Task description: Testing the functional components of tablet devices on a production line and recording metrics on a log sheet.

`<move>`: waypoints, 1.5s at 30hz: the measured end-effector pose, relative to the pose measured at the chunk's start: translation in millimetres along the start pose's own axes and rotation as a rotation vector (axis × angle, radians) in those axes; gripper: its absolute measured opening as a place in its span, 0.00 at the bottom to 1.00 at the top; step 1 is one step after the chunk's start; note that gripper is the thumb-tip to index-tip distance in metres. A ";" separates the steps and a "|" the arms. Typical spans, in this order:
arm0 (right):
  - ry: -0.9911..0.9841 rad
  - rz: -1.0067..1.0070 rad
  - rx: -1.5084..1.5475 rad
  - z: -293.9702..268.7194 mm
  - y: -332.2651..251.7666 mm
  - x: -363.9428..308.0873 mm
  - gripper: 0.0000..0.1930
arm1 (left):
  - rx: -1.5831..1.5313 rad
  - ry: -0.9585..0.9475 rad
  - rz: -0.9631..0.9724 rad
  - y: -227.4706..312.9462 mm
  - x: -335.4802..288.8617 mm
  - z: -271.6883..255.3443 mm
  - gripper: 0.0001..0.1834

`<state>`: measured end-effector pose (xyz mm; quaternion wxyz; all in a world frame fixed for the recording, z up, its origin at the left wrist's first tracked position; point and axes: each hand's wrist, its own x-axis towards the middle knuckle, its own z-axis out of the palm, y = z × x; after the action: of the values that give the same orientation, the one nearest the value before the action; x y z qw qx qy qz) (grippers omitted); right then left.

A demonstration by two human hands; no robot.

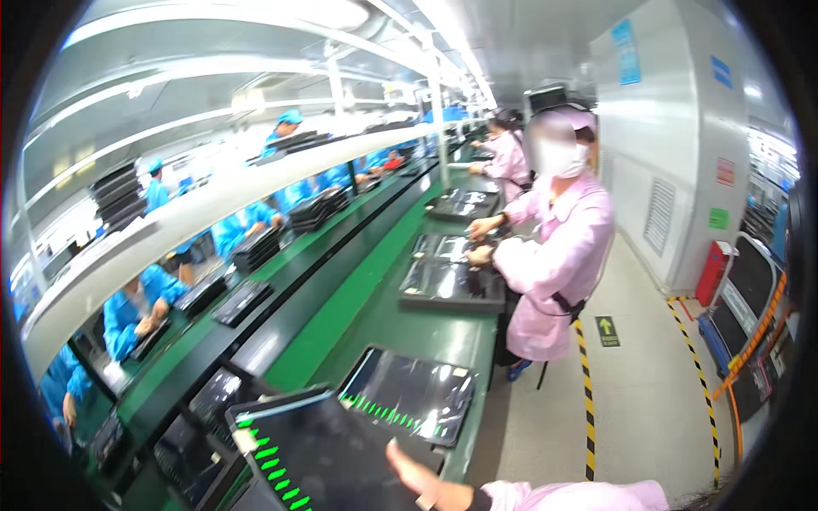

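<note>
1. Right hand [432,486]: thumb extended against the tilted screen panel [341,447]; whether it grips, I cannot tell.
2. The tilted screen panel is nearside and left of the flat screen panel [419,387] on the green bench [362,330].
3. Left hand: cannot tell.

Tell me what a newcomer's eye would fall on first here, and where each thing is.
Probably the dark panel with bright green marks in the lower foreground, the right hand at its lower right. Next, the worker in pink right of centre, beside the green bench. Then the black-and-yellow striped tape on the floor at right.
</note>
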<state>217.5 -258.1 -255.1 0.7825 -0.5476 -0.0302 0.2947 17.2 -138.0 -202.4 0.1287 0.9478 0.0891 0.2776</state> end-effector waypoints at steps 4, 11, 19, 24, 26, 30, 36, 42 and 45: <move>-0.331 0.136 0.409 18.4 18.9 -31.4 0.52 | -0.023 -0.024 -0.039 -0.3 5.7 8.1 0.04; -0.088 0.221 -0.024 34.1 -2.4 -43.4 0.42 | -0.069 -0.046 -0.121 5.2 15.0 10.4 0.05; -0.107 0.399 0.073 38.0 -24.9 -62.5 0.37 | -0.112 -0.058 -0.190 6.1 19.5 8.9 0.05; -0.290 0.215 0.257 37.0 -11.5 -51.6 0.34 | -0.155 -0.065 -0.223 3.4 19.8 9.6 0.06; -0.096 0.209 -0.095 34.4 -7.8 -52.0 0.32 | -0.178 -0.062 -0.238 2.0 19.8 10.5 0.06; 0.016 0.279 -0.101 33.4 -5.2 -49.9 0.31 | -0.229 -0.064 -0.267 -1.2 18.8 11.5 0.06; -0.082 0.493 -0.158 34.5 2.8 -43.9 0.31 | -0.313 -0.039 -0.319 -8.2 15.3 12.2 0.07; 0.121 0.397 -0.111 34.9 25.3 -35.7 0.34 | -0.399 -0.013 -0.396 -18.9 6.9 15.3 0.07; -0.005 0.416 0.327 36.5 36.9 -24.5 0.32 | -0.422 -0.014 -0.422 -22.5 4.5 14.9 0.08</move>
<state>168.0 -231.2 -266.1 0.7832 -0.4075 0.1293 0.4515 27.0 -118.4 -218.9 0.3785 0.8625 0.2236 0.2507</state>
